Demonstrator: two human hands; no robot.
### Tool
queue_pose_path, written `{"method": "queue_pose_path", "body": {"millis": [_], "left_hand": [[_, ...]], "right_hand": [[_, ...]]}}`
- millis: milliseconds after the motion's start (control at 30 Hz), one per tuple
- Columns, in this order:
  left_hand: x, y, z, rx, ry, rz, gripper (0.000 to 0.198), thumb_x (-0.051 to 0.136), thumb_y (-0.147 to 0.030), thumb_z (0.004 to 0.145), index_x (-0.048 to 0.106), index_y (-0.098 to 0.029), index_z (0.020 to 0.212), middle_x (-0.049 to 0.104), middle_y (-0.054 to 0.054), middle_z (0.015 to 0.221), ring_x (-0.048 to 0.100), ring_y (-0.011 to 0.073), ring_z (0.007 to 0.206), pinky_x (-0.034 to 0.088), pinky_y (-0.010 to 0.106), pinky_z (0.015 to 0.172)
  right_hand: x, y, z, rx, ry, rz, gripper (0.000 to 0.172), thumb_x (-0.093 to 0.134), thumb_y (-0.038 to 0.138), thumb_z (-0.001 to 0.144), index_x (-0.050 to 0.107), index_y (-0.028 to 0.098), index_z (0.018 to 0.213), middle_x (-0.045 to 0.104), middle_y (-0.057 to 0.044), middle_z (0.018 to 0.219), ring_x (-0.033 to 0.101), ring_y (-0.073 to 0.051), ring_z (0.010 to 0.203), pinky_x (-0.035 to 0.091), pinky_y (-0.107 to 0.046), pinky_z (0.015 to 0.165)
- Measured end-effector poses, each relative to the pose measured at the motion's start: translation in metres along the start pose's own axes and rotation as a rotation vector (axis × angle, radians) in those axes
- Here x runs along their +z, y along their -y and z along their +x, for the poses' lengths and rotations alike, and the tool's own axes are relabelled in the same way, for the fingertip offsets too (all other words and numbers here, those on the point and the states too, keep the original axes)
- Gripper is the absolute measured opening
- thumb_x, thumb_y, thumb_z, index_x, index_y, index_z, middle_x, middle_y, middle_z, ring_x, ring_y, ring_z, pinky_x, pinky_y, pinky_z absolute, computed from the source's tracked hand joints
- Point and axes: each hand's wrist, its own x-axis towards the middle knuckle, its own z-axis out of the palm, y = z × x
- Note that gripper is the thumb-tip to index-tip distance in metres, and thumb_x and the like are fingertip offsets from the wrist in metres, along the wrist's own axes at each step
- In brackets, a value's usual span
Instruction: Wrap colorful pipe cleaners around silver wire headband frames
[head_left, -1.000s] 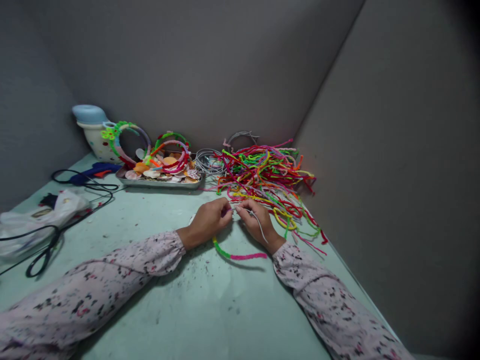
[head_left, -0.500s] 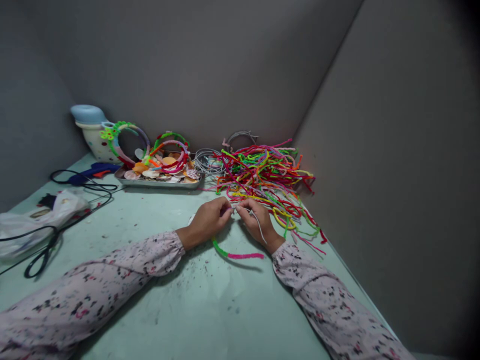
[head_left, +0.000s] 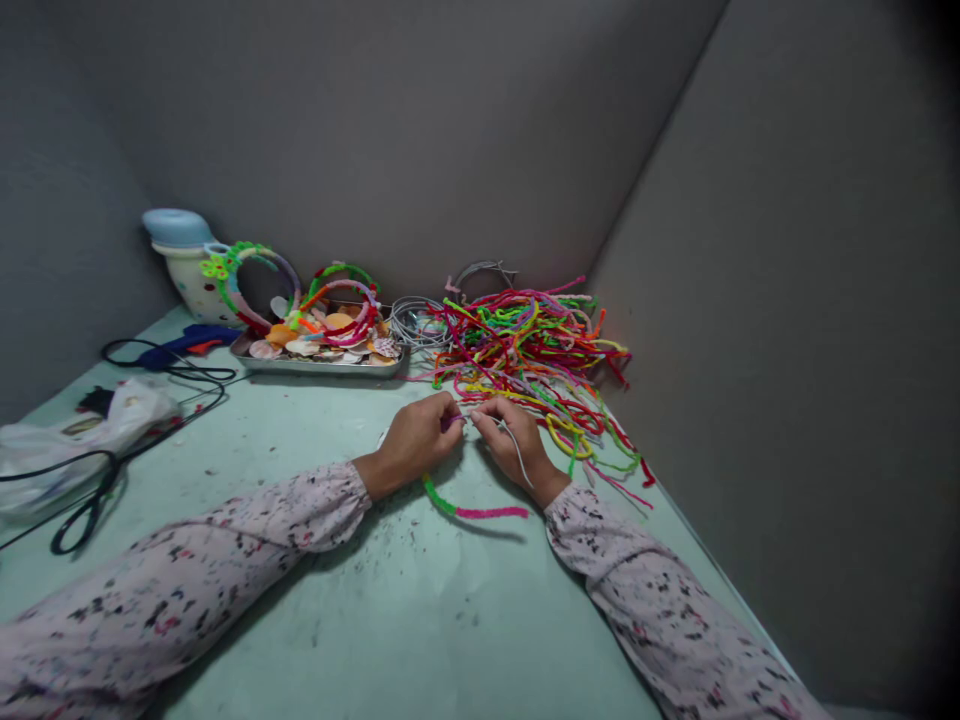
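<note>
My left hand (head_left: 415,440) is closed around a fuzzy pipe cleaner; a bit of purple shows at its fingertips. From under this hand a green and pink pipe-cleaner tail (head_left: 480,512) curves out to the right, just over the table. Facing it, my right hand (head_left: 517,440) pinches a thin grey wire (head_left: 517,448) between thumb and forefinger. The wire's free end bends back over the right hand toward the wrist. Both sets of fingertips are close together, and the fingers hide where wire and pipe cleaner meet.
Beyond my hands lies a tangled pile of pipe cleaners (head_left: 525,340), beside coiled grey wire (head_left: 417,322). A metal tray (head_left: 322,370) holds shells and wrapped headbands (head_left: 259,255). On the left are a blue-lidded container (head_left: 187,265), a blue glue gun (head_left: 187,343), a black cord (head_left: 112,465) and a plastic bag (head_left: 142,415).
Slightly more purple shows at my left fingertips, and the right fingertips have shifted a little. Both hands keep their hold in nearly the same place.
</note>
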Motion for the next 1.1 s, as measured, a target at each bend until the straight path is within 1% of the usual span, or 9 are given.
{"method": "queue_pose_path", "body": {"millis": [333,533,633,767,867,1000,1100], "left_hand": [[0.001,0.0,-0.001,0.021,-0.036,0.04,0.006,0.053,-0.023,0.08,0.053,-0.019,0.076,0.058,0.0,0.068,0.05,0.0127,0.06,0.032,0.024,0.056],[0.0,0.001,0.001,-0.048,-0.005,-0.049,0.013,0.055,-0.029,0.08,0.054,-0.018,0.074,0.058,0.0,0.066,0.05,0.0123,0.059,0.033,0.023,0.055],[0.003,0.006,0.002,-0.119,0.064,-0.213,0.02,0.054,-0.036,0.081,0.054,-0.017,0.074,0.057,-0.001,0.064,0.051,0.0116,0.055,0.034,0.022,0.051],[0.005,0.01,0.005,-0.283,0.235,-0.566,0.03,0.053,-0.044,0.081,0.053,-0.016,0.071,0.052,-0.003,0.054,0.049,0.01,0.044,0.033,0.021,0.044],[0.003,0.009,0.008,-0.371,0.309,-0.804,0.035,0.056,-0.047,0.079,0.053,-0.015,0.067,0.054,-0.002,0.055,0.049,0.0089,0.043,0.034,0.02,0.042],[0.001,0.01,0.011,-0.477,0.368,-0.995,0.035,0.059,-0.046,0.078,0.06,-0.011,0.074,0.059,0.001,0.06,0.051,0.0078,0.044,0.037,0.019,0.043],[0.002,0.014,0.012,-0.522,0.42,-1.063,0.036,0.059,-0.044,0.08,0.063,-0.009,0.076,0.06,0.003,0.06,0.052,0.0078,0.044,0.037,0.019,0.042]], "right_hand": [[-0.001,0.004,0.0,-0.007,-0.001,0.004,0.013,0.053,0.03,0.087,0.059,0.02,0.079,0.063,-0.001,0.077,0.057,-0.016,0.071,0.042,-0.027,0.066],[0.0,0.001,0.0,0.007,-0.007,-0.003,0.014,0.053,0.031,0.087,0.059,0.02,0.081,0.063,-0.001,0.076,0.057,-0.015,0.069,0.042,-0.027,0.065],[0.0,-0.001,0.0,0.027,-0.022,-0.003,0.015,0.053,0.031,0.087,0.059,0.02,0.08,0.063,-0.001,0.076,0.057,-0.015,0.069,0.042,-0.026,0.065],[0.0,-0.002,-0.001,0.029,-0.027,-0.009,0.016,0.054,0.032,0.087,0.058,0.019,0.079,0.063,-0.001,0.075,0.057,-0.015,0.068,0.042,-0.026,0.065],[0.0,-0.002,-0.002,0.024,-0.033,0.001,0.016,0.053,0.032,0.087,0.059,0.019,0.079,0.063,0.0,0.074,0.056,-0.015,0.068,0.042,-0.026,0.065],[0.0,-0.002,-0.003,0.018,-0.026,-0.016,0.016,0.052,0.032,0.087,0.059,0.02,0.079,0.063,-0.001,0.075,0.056,-0.015,0.068,0.042,-0.026,0.065],[0.0,-0.002,-0.004,0.012,-0.02,-0.034,0.017,0.052,0.033,0.087,0.059,0.02,0.079,0.062,-0.001,0.075,0.056,-0.015,0.068,0.042,-0.026,0.065]]}}
